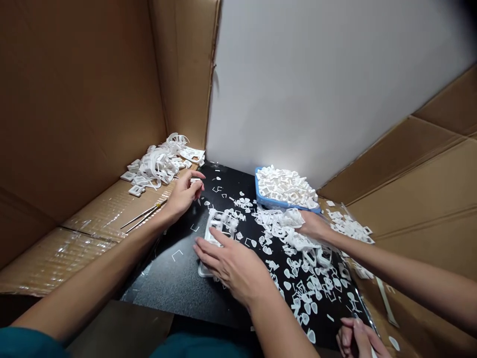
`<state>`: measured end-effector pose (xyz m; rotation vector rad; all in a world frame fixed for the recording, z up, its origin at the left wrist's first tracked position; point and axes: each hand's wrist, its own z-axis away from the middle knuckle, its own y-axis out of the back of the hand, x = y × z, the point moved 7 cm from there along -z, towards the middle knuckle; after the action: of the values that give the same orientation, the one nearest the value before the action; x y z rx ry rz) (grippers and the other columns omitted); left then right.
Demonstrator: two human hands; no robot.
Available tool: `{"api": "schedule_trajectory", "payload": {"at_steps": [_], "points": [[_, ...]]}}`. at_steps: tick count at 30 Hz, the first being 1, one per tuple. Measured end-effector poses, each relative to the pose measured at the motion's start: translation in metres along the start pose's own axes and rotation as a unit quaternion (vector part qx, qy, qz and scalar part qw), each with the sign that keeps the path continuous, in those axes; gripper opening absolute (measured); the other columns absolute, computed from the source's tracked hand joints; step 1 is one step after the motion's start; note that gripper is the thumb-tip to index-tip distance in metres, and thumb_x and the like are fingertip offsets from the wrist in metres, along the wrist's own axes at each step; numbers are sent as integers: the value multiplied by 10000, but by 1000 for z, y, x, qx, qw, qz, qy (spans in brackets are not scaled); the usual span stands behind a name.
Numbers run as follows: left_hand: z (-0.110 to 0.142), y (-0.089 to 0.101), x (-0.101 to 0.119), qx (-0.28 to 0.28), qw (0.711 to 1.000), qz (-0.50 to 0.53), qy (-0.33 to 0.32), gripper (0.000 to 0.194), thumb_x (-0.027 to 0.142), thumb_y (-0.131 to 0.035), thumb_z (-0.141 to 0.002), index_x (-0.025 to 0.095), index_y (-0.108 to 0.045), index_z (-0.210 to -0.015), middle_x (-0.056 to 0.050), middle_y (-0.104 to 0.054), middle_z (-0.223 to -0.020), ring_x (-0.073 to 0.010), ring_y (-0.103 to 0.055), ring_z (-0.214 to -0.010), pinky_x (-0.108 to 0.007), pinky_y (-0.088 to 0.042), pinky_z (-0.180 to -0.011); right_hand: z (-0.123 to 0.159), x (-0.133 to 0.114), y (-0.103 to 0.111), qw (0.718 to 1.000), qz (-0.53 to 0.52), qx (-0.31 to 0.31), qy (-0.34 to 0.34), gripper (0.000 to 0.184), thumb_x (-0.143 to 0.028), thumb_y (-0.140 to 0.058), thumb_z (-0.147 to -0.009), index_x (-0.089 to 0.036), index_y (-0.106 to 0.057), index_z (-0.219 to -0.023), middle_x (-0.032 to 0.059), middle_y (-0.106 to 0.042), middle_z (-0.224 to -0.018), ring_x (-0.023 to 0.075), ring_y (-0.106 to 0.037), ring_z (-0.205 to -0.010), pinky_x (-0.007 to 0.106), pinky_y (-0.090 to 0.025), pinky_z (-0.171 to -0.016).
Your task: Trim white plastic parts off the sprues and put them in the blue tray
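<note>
The left hand (185,193) pinches a small white piece (195,180) between thumb and forefinger, near the tweezers (159,204) on the cardboard. The right hand (233,263) lies over the white tray (216,227) on the black bench (167,286), fingers extended; whether it grips the edge is hard to tell. Beyond, a blue basket (274,203) is heaped with white parts (285,185). A co-worker's hand (312,226) touches white scraps (292,219) just before it.

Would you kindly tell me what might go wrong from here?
The heaped blue bin could spill if the co-worker's hand bumps it. The right hand might scatter loose white pieces beside it. The metal tweezers near the left forearm could prick it.
</note>
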<state>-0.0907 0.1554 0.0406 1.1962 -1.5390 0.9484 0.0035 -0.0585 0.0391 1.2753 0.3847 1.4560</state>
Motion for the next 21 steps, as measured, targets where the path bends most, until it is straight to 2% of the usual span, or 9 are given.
{"api": "schedule_trajectory", "payload": {"at_steps": [2, 3, 7, 9, 12, 14, 17, 18, 21], "points": [[2, -5, -2, -17, 1000, -15, 5, 194, 347, -645, -854, 188, -636, -965, 40, -550, -624, -130, -467, -514, -242, -341, -482, 46, 26, 4, 980, -54, 120, -150, 358, -212, -566, -900, -367, -780, -1141, -31, -731, -1296, 289, -576, -1410, 548, -565, -1041], [3, -7, -3, -28, 999, -23, 8, 164, 334, -630, -857, 188, -642, -930, 41, -532, -607, -131, -464, -515, -243, -335, -486, 75, 33, -3, 972, -64, 142, -177, 372, -216, -544, -903, -386, -772, -1142, -38, -729, -1263, 272, -603, -1361, 520, -585, -1014], [12, -20, -7, -78, 995, -60, 19, 89, 273, -616, -862, 195, -659, -866, 36, -524, -592, -139, -457, -527, -250, -314, -499, 186, 39, -60, 949, -92, 177, -246, 342, -196, -534, -806, -318, -755, -1036, 44, -738, -1068, 286, -688, -1029, 438, -630, -707], [17, -25, -6, -99, 992, -83, 16, 89, 262, -616, -883, 199, -678, -880, 41, -501, -581, -145, -444, -531, -255, -297, -508, 224, 30, -98, 920, -171, 185, -299, 347, -267, -569, -734, -304, -717, -1045, 60, -741, -1037, 324, -691, -1014, 430, -603, -632], [24, -32, -2, -129, 983, -132, -4, 125, 277, -586, -945, 208, -690, -929, 23, -541, -651, -165, -487, -592, -274, -334, -547, 246, 14, -143, 885, -255, 152, -359, 523, -377, -673, -687, -325, -701, -1206, 91, -746, -1144, 408, -679, -1146, 466, -596, -678], [29, -37, 2, -147, 976, -161, -15, 138, 285, -574, -973, 209, -684, -942, -7, -613, -757, -184, -540, -671, -295, -387, -598, 248, 14, -153, 858, -317, 168, -367, 552, -448, -729, -668, -341, -713, -1209, 68, -748, -1113, 401, -696, -1114, 476, -610, -730], [37, -46, 5, -176, 967, -183, -17, 148, 306, -568, -1003, 208, -671, -963, -30, -670, -858, -205, -590, -748, -317, -433, -662, 244, 26, -153, 804, -428, 181, -370, 348, -431, -705, -727, -386, -747, -1070, 2, -741, -978, 307, -697, -900, 492, -626, -792], [40, -49, 5, -186, 964, -190, -18, 153, 313, -562, -1013, 208, -665, -970, -31, -677, -865, -209, -601, -757, -321, -440, -673, 248, 32, -151, 777, -441, 196, -404, 254, -412, -660, -772, -387, -749, -1009, -1, -728, -932, 287, -673, -844, 479, -624, -772], [49, -57, 4, -206, 953, -219, -32, 163, 312, -539, -1035, 209, -651, -977, -30, -683, -879, -214, -612, -773, -326, -446, -698, 259, 36, -142, 744, -427, 241, -454, 191, -349, -570, -873, -367, -732, -975, 17, -708, -902, 286, -674, -834, 465, -616, -756]]}}
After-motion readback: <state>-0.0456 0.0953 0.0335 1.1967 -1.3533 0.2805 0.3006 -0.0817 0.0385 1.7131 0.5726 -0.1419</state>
